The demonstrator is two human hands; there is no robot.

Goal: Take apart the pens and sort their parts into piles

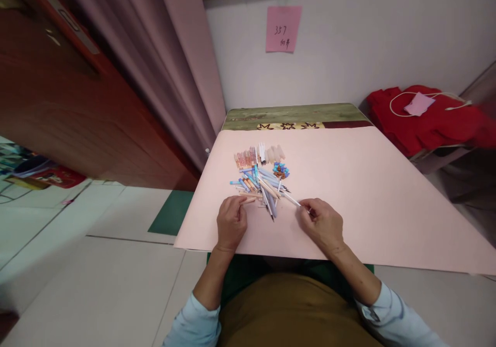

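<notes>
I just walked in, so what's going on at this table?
Someone is working at a jumbled pile of pen-like pieces on a pink-covered table. The right hand pinches a slim white stick; the left hand appears to hold a pale piece. Behind the pile are rows of pinkish pieces, white sticks and beige pieces, plus a blue-and-brown heap.

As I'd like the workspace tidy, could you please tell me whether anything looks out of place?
The pile of pen parts looks untidy, jumbled at many angles, unlike the neater row behind it. No damage is apparent.
</notes>
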